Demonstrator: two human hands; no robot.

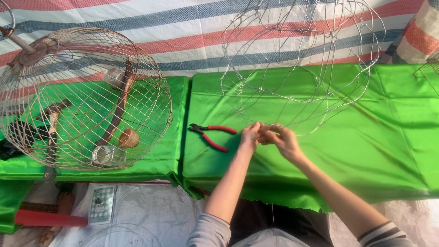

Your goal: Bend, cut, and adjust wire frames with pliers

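Our grey sleeves [215, 231] sitting lowest in frame. We are pinching bottom rim of wire frame [297, 68] at centre, left hand [250, 136] and right hand [281, 139] both closed on wire, steadying it. Red pliers [211, 135] lying just left, within reach. Finished cage [84, 98] sitting upper left on green cloth [388, 151].

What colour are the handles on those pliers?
Red, on the pliers in the head view.

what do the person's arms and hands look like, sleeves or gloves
Both hands are bare, no gloves: left hand, right hand. The forearms are uncovered. Grey sleeves are pushed up toward the elbows; the right sleeve ends in a dark-striped cuff, the left sleeve looks plain grey.
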